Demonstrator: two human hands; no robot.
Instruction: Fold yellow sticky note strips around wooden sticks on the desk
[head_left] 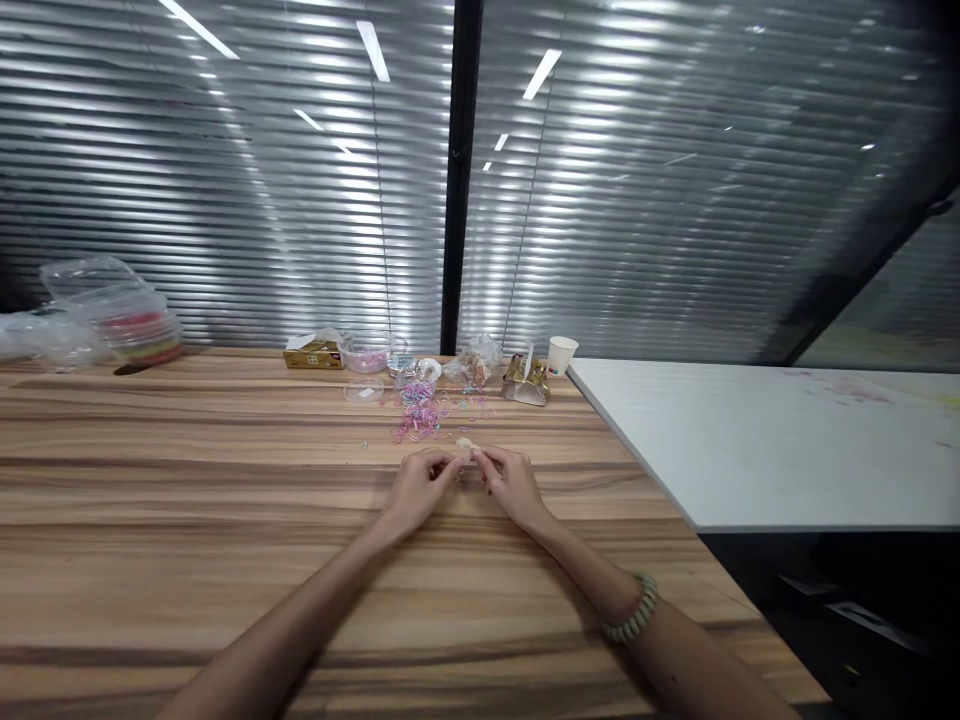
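My left hand (421, 486) and my right hand (514, 484) meet over the wood-grain table, fingertips almost touching. Both are closed in a pinch around a small pale, partly see-through piece (466, 444); its kind is too small to make out. Just beyond my fingers lies a loose heap of small pink, purple and teal loop-like pieces (420, 418). More of these pieces spill from a clear bag or tub (417, 376) behind the heap. A beaded or braided bracelet (632, 610) circles my right wrist.
Along the table's back edge stand a gold tissue box (315, 355), a clear round tub (365, 354), crumpled clear plastic (478, 358), a torn gold packet (526, 380) and a paper cup (562, 355). Stacked plastic containers (139, 320) sit far left. A white table (765, 450) adjoins at right.
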